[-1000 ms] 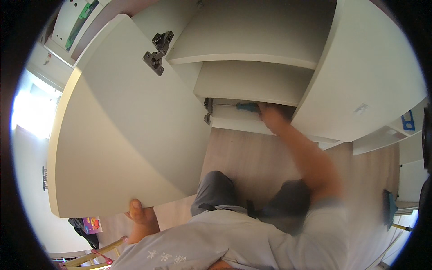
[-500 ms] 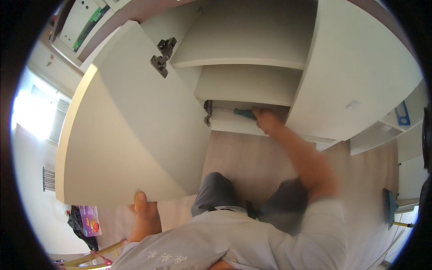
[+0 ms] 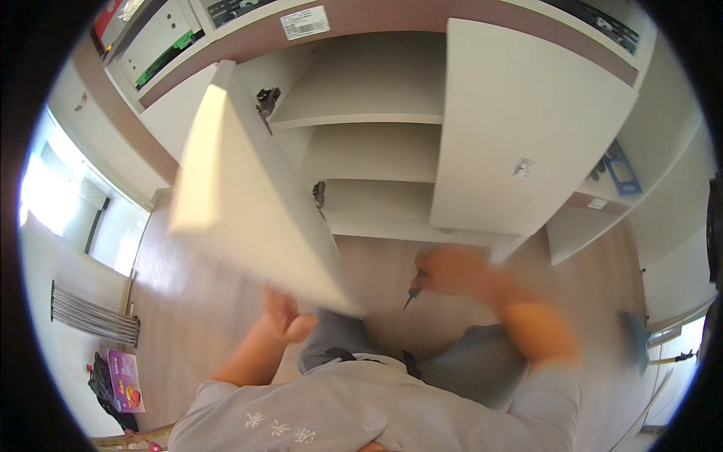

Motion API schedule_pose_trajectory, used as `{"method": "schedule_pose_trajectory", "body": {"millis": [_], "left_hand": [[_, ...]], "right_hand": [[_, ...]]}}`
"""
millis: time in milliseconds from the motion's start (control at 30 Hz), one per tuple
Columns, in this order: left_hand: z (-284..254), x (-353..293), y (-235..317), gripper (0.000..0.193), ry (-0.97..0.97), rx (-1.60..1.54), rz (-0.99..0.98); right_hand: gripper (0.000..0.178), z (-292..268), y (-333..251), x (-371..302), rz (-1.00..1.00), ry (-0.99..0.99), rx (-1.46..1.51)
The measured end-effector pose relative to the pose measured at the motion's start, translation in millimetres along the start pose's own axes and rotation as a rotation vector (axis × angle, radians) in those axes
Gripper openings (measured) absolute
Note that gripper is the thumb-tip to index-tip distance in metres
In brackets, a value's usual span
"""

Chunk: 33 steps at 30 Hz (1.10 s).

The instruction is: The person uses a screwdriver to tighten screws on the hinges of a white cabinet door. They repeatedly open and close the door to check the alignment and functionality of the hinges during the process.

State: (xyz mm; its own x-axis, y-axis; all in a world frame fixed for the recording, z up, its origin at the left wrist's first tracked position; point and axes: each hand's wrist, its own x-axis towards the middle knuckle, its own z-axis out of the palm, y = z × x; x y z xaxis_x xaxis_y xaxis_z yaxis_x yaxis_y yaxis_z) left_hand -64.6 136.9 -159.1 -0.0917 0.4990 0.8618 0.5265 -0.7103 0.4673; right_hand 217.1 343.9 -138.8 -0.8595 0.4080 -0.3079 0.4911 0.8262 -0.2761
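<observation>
A white cabinet door (image 3: 263, 218) hangs partly open on the left, blurred along its near edge. Two dark metal hinges, an upper hinge (image 3: 267, 102) and a lower hinge (image 3: 319, 196), join it to the white cabinet (image 3: 358, 122). My left hand (image 3: 282, 313) is at the door's bottom edge, thumb standing apart; its fingertips are blurred and partly behind the door. In front of the cabinet base, my right hand (image 3: 452, 270) is closed around a screwdriver (image 3: 413, 292) with a dark handle. Its shaft points down and to the left, clear of the hinges.
A second white door (image 3: 520, 128) covers the cabinet's right side. Farther right, a blue frame-shaped object (image 3: 622, 169) sits in an open compartment. A purple box (image 3: 126, 382) and a black bag (image 3: 105, 392) lie at lower left. Wood-look flooring (image 3: 181, 279) surrounds my legs.
The left door has swung rightward toward the cabinet. My left hand has moved right with it. My right hand has drawn the screwdriver away from the lower hinge, back toward me.
</observation>
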Motion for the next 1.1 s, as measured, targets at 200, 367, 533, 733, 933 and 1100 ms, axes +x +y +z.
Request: {"method": "schedule_pose_trajectory", "body": {"millis": [200,367,533,733,933,1100], "left_hand": [[83.4,149.1,-16.4,0.075,-0.656,0.845,0.038],[123.0,147.9,-51.1,0.079,-0.561,0.973,-0.023],[125.5,151.7,-58.3,0.083,-0.595,1.061,-0.037],[129.0,150.8,-64.5,0.084,-0.592,1.055,-0.021],[103.8,157.8,-58.8,0.087,-0.511,1.012,-0.036],[76.3,196.3,-66.1,0.082,-0.360,1.182,0.022]], "right_hand": [[0.039,1.9,-43.3,-72.1,0.062,-0.135,-0.057],[0.041,49.9,-4.6,-78.3,0.021,0.007,0.194],[0.042,59.0,27.3,-67.3,0.165,0.085,0.125],[0.043,71.2,42.7,-54.9,0.082,0.110,0.169],[0.044,62.0,35.9,-48.4,0.132,0.012,0.155],[0.046,81.9,52.2,-47.7,0.091,0.079,0.143]]}}
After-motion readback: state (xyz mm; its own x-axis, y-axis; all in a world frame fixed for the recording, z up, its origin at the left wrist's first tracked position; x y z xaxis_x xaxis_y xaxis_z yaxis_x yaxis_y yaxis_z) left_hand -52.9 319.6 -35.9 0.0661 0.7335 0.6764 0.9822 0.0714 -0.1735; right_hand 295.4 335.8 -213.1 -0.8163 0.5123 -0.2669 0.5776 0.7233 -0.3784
